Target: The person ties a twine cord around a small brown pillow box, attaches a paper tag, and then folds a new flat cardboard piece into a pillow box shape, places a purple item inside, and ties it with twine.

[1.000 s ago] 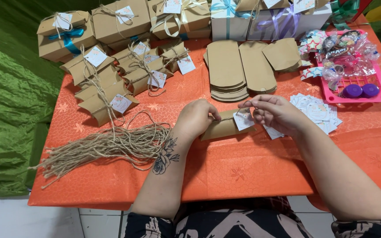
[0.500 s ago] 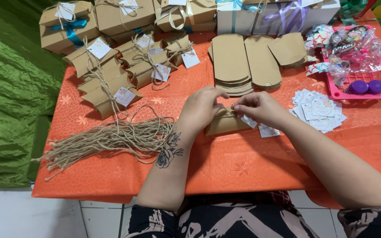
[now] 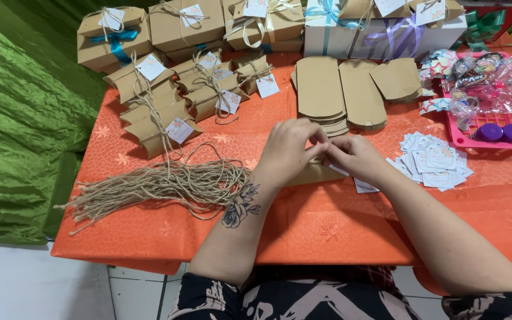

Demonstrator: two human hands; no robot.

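Kraft-brown card is what both hands work on: from the head camera I see a flat pillow-shaped box (image 3: 315, 173) lying on the orange tabletop (image 3: 339, 225), directly under my hands and mostly hidden by them. My left hand (image 3: 291, 148) and right hand (image 3: 357, 155) meet above it, fingers pinched narrow together at the middle, seemingly around a thin piece of twine at the box's top (the strand itself is too fine for me to be sure of). The box's long axis runs roughly left to right, slightly tilted, so each hand sits over one half and neither is clearly nearer; the pinch point lies just above its upper edge. A small white tag (image 3: 365, 186) lies on the cloth touching the box's right end, below my right hand.

Around this, in the same view: a loose bundle of cut twine (image 3: 161, 184) lies to the left, near my left forearm. Finished tied boxes (image 3: 167, 115) crowd the far left. Stacks of flat unfolded blanks (image 3: 321, 89) stand just beyond my hands. A scatter of printed tags (image 3: 437, 163) lies to the right, near a pink tray (image 3: 493, 139) holding wrapped trinkets.
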